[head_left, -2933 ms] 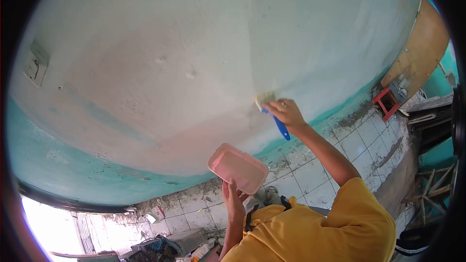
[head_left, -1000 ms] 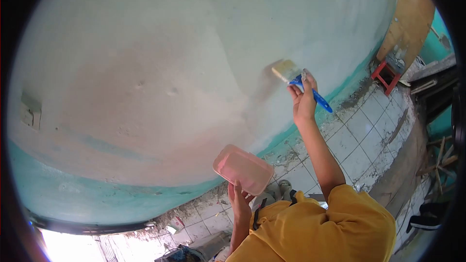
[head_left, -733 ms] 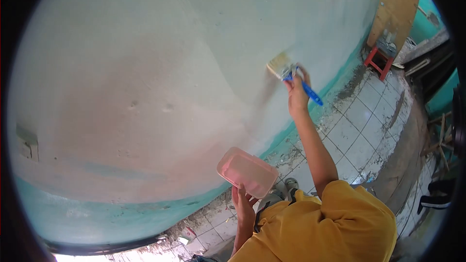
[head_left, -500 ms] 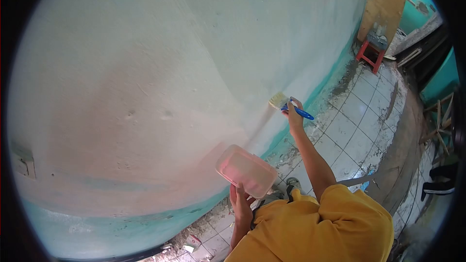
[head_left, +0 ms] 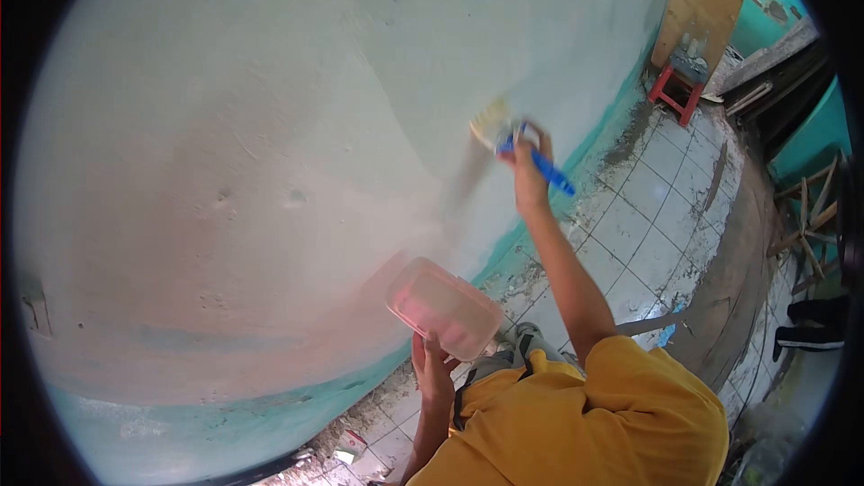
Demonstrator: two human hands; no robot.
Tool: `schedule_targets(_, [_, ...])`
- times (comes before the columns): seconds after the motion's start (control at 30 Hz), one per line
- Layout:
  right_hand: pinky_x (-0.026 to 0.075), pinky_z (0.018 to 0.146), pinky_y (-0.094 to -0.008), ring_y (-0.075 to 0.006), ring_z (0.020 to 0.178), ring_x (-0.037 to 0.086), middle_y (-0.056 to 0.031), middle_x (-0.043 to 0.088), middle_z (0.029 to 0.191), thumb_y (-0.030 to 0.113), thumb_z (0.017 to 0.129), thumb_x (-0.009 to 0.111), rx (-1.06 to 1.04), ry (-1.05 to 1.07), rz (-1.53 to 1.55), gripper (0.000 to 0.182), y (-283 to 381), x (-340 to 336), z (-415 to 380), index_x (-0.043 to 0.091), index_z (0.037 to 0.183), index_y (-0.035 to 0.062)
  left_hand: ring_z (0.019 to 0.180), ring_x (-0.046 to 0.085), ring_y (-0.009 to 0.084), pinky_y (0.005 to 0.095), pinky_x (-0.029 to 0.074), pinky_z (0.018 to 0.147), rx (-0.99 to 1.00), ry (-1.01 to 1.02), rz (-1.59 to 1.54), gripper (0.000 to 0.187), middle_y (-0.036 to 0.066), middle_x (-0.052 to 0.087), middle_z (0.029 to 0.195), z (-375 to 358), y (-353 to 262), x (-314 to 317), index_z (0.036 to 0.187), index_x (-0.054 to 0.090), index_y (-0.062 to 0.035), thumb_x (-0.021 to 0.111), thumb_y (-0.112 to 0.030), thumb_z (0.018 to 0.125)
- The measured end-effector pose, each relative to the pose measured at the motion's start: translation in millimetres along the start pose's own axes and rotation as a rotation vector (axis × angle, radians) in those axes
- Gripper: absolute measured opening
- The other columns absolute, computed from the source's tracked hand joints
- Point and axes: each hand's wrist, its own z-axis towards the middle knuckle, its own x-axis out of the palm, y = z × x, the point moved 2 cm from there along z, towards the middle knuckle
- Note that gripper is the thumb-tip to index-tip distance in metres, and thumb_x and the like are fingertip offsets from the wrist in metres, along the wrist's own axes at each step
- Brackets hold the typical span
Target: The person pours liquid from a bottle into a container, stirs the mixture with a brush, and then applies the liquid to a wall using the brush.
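Note:
A blue-handled paintbrush (head_left: 547, 166) is gripped in my right hand (head_left: 529, 162), its pale bristles up against the whitish wall (head_left: 360, 108). My left hand (head_left: 434, 367) holds a translucent plastic tub (head_left: 445, 308) by its near edge, low in front of the wall. Pinkish colour shows through the tub; some of my left fingers are hidden under it. Behind the brush the wall is pale, turning pinkish toward the lower left, with a turquoise band (head_left: 360, 389) along its foot.
Dirty white floor tiles (head_left: 643, 198) run along the wall's foot, with debris near the base. A red stool (head_left: 677, 94) stands by a wooden board (head_left: 702, 0) at the upper right. Wooden frames (head_left: 810, 220) and dark shoes (head_left: 810, 324) are at the right.
My right hand has moved the brush up and to the left along the wall. The tub in my left hand has shifted slightly up and left in view.

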Motion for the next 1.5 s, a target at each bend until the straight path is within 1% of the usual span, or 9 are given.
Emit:
schedule_targets(0.1, [0.058, 0.072, -0.0319, -0.0165, 0.081, 0.067, -0.0141, 0.066, 0.105, 0.02, 0.102, 0.062, 0.171, -0.099, -0.132, 0.038, -96, -66, -25, 0.047, 0.134, 0.0053, 0.106, 0.071, 0.0284, 0.04, 0.063, 0.081, 0.014, -0.051, -0.039, 0.07, 0.016, 0.059, 0.135, -14, 2, 9, 0.154, 0.034, -0.0077, 0.056, -0.049, 0.102])
schedule_targets(0.2, [0.059, 0.068, -0.0308, -0.0175, 0.077, 0.069, -0.0147, 0.065, 0.102, 0.021, 0.102, 0.063, 0.157, -0.066, -0.24, 0.039, -113, -90, -28, 0.047, 0.133, 0.0029, 0.107, 0.071, 0.0286, 0.0405, 0.063, 0.081, 0.01, -0.089, -0.062, 0.07, 0.015, 0.057, 0.137, -25, 8, 13, 0.153, 0.036, -0.008, 0.057, -0.051, 0.101])
schedule_targets(0.5, [0.059, 0.078, -0.0324, -0.0188, 0.091, 0.068, -0.0168, 0.066, 0.107, 0.02, 0.103, 0.062, -0.204, 0.186, -0.008, 0.04, 64, 62, 5, 0.044, 0.133, 0.0013, 0.115, 0.068, 0.0326, 0.0454, 0.065, 0.083, -0.006, -0.117, -0.101, 0.068, 0.017, 0.055, 0.139, -46, 27, 21, 0.152, 0.036, -0.0072, 0.057, -0.049, 0.101])
schedule_targets(0.63, [0.06, 0.081, -0.035, -0.0216, 0.094, 0.068, -0.0162, 0.062, 0.114, 0.02, 0.103, 0.06, -0.103, 0.151, 0.004, 0.04, 4, 18, -9, 0.044, 0.136, 0.0039, 0.102, 0.072, 0.0253, 0.0368, 0.062, 0.076, 0.006, -0.149, -0.107, 0.066, 0.013, 0.061, 0.13, -53, 34, 21, 0.151, 0.039, -0.0092, 0.058, -0.049, 0.101])
schedule_targets(0.77, [0.059, 0.078, -0.0338, -0.019, 0.092, 0.067, -0.0148, 0.066, 0.102, 0.021, 0.101, 0.063, 0.07, -0.018, -0.21, 0.04, -115, -65, -41, 0.047, 0.132, 0.0028, 0.101, 0.072, 0.0246, 0.0371, 0.061, 0.077, 0.011, -0.173, -0.117, 0.067, 0.013, 0.061, 0.13, -61, 34, 20, 0.151, 0.039, -0.0094, 0.058, -0.049, 0.101])
schedule_targets(0.87, [0.059, 0.078, -0.0334, -0.0178, 0.092, 0.067, -0.0136, 0.064, 0.1, 0.022, 0.1, 0.065, 0.09, 0.04, -0.352, 0.039, -133, -88, -41, 0.048, 0.13, 0.0019, 0.101, 0.071, 0.0243, 0.037, 0.061, 0.076, 0.011, -0.21, -0.12, 0.067, 0.012, 0.061, 0.129, -60, 38, 16, 0.151, 0.038, -0.0095, 0.059, -0.05, 0.101])
schedule_targets(1.13, [0.059, 0.083, -0.034, -0.0181, 0.095, 0.065, -0.0134, 0.06, 0.111, 0.025, 0.101, 0.065, -0.185, 0.169, -0.097, 0.045, 41, 52, -21, 0.045, 0.134, 0.0019, 0.101, 0.072, 0.025, 0.036, 0.061, 0.074, 0.032, -0.226, -0.137, 0.068, 0.013, 0.061, 0.13, -64, 35, 17, 0.151, 0.038, -0.0082, 0.058, -0.05, 0.101])
schedule_targets(1.4, [0.06, 0.077, -0.0339, -0.0182, 0.091, 0.065, -0.0126, 0.062, 0.101, 0.021, 0.102, 0.061, 0.106, 0.063, -0.179, 0.041, -98, -47, -59, 0.043, 0.134, 0.0019, 0.101, 0.072, 0.0246, 0.0349, 0.061, 0.074, 0.042, -0.253, -0.13, 0.067, 0.013, 0.061, 0.131, -63, 39, 15, 0.151, 0.038, -0.0082, 0.057, -0.05, 0.102])
schedule_targets(1.5, [0.06, 0.074, -0.0334, -0.0182, 0.088, 0.066, -0.0121, 0.063, 0.094, 0.021, 0.101, 0.063, 0.105, 0.042, -0.3, 0.042, -101, -58, -60, 0.044, 0.132, 0.0009, 0.102, 0.072, 0.0243, 0.0346, 0.061, 0.074, 0.044, -0.237, -0.126, 0.068, 0.013, 0.06, 0.132, -63, 36, 16, 0.151, 0.038, -0.0083, 0.057, -0.05, 0.102])
